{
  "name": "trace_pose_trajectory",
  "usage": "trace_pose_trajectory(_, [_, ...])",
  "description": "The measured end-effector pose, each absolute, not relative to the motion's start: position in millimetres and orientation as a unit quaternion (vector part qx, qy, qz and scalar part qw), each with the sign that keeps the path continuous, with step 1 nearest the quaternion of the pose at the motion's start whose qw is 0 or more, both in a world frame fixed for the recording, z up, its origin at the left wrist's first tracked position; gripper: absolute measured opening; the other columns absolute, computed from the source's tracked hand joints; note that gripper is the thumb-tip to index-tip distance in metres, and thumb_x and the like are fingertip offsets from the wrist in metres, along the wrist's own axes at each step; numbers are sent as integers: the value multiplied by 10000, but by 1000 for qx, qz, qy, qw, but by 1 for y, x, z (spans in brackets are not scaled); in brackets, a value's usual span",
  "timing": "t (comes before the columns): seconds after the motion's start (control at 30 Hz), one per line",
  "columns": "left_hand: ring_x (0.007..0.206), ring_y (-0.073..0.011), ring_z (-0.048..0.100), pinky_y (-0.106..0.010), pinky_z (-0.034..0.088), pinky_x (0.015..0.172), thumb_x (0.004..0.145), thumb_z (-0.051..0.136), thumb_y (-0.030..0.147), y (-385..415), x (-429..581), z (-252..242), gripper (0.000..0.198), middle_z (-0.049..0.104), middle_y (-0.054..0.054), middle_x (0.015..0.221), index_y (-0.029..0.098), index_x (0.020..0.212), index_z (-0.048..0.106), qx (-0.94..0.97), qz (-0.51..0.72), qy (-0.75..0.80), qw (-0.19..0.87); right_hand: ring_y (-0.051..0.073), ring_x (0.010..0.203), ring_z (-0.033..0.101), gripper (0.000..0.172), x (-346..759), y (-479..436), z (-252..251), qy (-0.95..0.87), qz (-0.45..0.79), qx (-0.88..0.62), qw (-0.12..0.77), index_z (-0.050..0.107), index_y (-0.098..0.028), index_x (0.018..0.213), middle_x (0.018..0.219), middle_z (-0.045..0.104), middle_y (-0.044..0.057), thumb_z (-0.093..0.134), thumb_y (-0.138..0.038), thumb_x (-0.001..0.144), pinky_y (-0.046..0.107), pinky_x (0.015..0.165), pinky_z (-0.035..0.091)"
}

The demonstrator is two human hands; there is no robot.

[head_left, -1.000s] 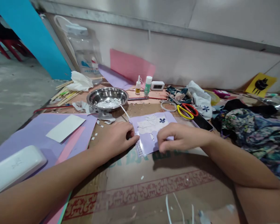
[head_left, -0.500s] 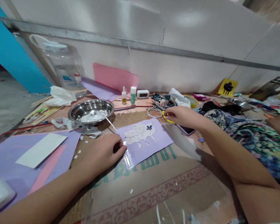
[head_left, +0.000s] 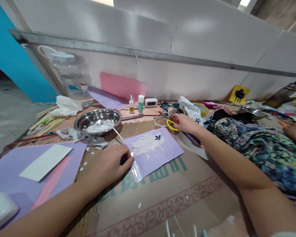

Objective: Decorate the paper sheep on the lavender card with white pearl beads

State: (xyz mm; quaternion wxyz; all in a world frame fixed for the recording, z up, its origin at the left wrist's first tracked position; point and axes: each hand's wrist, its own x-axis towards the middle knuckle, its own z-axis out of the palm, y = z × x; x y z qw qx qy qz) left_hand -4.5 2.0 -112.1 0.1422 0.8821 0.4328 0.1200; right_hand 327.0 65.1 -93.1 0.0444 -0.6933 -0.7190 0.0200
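My left hand is closed in a pinch at the upper end of a clear sheet of stick-on gems. This sheet lies over the left edge of a purple card. On the card is a white sheep-like cut-out with rows of white beads and a dark flower-shaped piece. Beyond the card's far right corner, my right hand has its fingers closed on scissors with yellow and red handles. Their blades point away to the left. A white ring sits beside them.
A steel bowl of white bits stands left of the card. Behind are a dropper bottle, a glue stick and a small digital clock. Purple sheets lie left. Flowered cloth and another person's arm are right.
My right hand has shifted slightly left and taken hold of the scissors, whose handles and blades now show more. My left hand stays at the gem sheet. The view has tilted slightly.
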Motion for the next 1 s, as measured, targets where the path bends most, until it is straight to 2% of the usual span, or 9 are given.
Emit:
trace_pose_trajectory(0.17, [729,-228,567,-349,399,675,915,449,399,3,-5,-112,300,654,-66,768,198,735,580,884,128,428,141,170,981,695,302,308,68,-84,-725,52,-680,97,573,-171,1274,1154,721,102,483,-241,994,248,832,517])
trace_pose_trajectory(0.27, [740,-232,571,-360,409,690,919,438,408,4,-6,-112,310,658,-71,779,196,747,585,887,128,420,143,186,1054,672,289,320,56,-77,-724,37,-682,97,570,-179,1256,1209,693,112,472,-226,988,272,895,501])
trace_pose_trajectory(0.33, [740,-234,573,-364,413,691,918,432,405,3,-7,-111,314,660,-76,778,194,744,586,888,129,418,144,273,1156,632,373,339,44,-77,-713,19,-697,75,555,-145,1276,1277,646,179,599,-246,920,345,959,481])
trace_pose_trajectory(0.4, [728,-234,572,-362,411,678,912,434,401,3,-6,-111,313,664,-78,771,195,735,591,886,132,421,146,356,1122,643,513,359,32,-82,-690,15,-722,41,540,-92,1286,1235,648,248,710,-283,841,408,922,499])
trace_pose_trajectory(0.43, [717,-232,570,-359,408,668,906,438,399,3,-6,-110,312,664,-77,764,197,727,593,884,135,422,147,367,1095,656,551,367,28,-85,-680,17,-732,28,535,-89,1289,1202,662,251,730,-320,829,418,906,507])
trace_pose_trajectory(0.5, [703,-231,569,-354,401,653,895,449,404,4,-5,-110,308,663,-72,749,204,711,595,881,142,425,150,358,1093,663,580,379,22,-93,-671,23,-741,16,515,-107,1314,1197,673,238,716,-386,847,412,908,510])
trace_pose_trajectory(0.67, [732,-248,584,-363,410,667,880,458,439,4,-3,-108,320,665,-76,751,211,699,592,879,138,431,152,333,1254,580,655,386,21,-105,-670,27,-741,42,440,-120,1407,1366,590,222,664,-438,881,404,1023,458])
trace_pose_trajectory(0.8, [739,-257,589,-372,418,669,882,443,449,4,-2,-105,329,662,-83,758,209,712,591,881,129,431,148,357,1234,585,697,386,25,-108,-656,32,-751,62,450,-84,1411,1358,589,238,669,-452,861,426,1014,463])
trace_pose_trajectory(1.0, [726,-252,587,-369,419,670,878,456,438,2,-1,-104,316,661,-75,754,212,702,588,880,139,429,149,331,1262,568,732,383,29,-115,-645,27,-759,83,424,-89,1438,1364,582,221,683,-438,848,396,1042,446])
